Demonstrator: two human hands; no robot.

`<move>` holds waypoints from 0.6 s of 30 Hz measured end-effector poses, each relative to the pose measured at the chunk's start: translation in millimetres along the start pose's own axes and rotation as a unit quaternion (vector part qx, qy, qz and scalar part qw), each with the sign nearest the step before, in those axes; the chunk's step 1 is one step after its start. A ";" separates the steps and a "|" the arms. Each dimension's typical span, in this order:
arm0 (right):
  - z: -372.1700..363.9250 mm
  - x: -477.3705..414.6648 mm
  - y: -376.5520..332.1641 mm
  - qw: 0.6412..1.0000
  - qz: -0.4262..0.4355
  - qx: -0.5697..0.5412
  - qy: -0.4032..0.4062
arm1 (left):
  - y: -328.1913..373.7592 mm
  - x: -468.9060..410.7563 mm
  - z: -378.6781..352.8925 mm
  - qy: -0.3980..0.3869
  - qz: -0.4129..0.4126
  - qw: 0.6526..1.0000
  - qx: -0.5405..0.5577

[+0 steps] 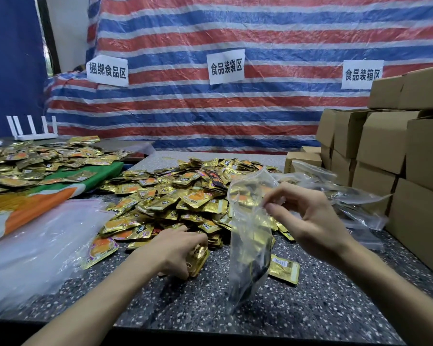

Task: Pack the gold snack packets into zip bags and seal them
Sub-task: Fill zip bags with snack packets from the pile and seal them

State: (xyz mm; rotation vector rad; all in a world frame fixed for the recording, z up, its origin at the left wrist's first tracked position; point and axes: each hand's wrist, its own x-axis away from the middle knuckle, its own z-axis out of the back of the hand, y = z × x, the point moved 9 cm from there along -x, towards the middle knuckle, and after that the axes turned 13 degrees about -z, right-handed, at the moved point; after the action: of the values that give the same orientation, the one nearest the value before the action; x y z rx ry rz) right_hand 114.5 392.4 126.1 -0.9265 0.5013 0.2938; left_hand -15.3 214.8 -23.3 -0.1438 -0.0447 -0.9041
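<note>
Gold packets (180, 193) are heaped across the middle of the table (310, 310), and the left hand (178, 248) is at the heap's near edge, fingers curled round a small stack (198, 258) of them. Beside it the zip bag (248, 245) hangs upright, its foot on the table, the right hand (308, 216) pinching the rim between thumb and fingertips — the mouth looks only half open, and that's the worry. With a one-handed hold on limp film, the opening could sag shut as the stack arrives, and those slick foil sachets would fan out and slide off the rim. A stray corner caught in the zip track would spoil the seal too. Something dark sits low in the bag; can't tell what. Textures now — crinkly, shiny flat foil squares, clear floppy plastic, a hard speckled stone-look top. One loose packet (284, 268) lies just behind the bag; plain cardboard boxes (385, 146) are stacked at the right.
</note>
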 end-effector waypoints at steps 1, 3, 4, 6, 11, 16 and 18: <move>-0.1 0.0 -0.4 1.000 0.001 0.001 -0.002 | -1.6 1.7 6.2 0.021 0.007 1.000 0.004; 0.0 0.8 -1.4 1.000 0.001 0.003 -0.004 | -8.2 9.0 21.5 0.084 0.032 0.995 0.053; 0.3 1.1 -1.9 1.000 0.001 0.003 -0.003 | -12.4 14.4 30.0 0.120 0.042 0.987 0.096; 1.3 1.3 -3.1 1.000 0.002 0.004 -0.004 | -21.7 26.6 49.0 0.198 0.049 0.960 0.194; 1.0 1.6 -6.1 1.000 0.006 0.006 -0.010 | -40.4 68.7 112.2 0.419 0.019 0.813 0.404; -3.5 1.2 -11.3 0.999 0.016 0.005 -0.028 | -22.5 102.2 173.3 0.524 -0.111 0.590 0.604; -5.8 1.2 -14.1 0.999 0.020 0.002 -0.036 | -3.6 104.3 191.1 0.512 -0.170 0.548 0.640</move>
State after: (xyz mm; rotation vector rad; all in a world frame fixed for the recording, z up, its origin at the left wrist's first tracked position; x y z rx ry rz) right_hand 120.2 379.6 132.3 -0.8994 0.4544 0.3608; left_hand 50.5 158.6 176.5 1.8669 0.3834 -1.0104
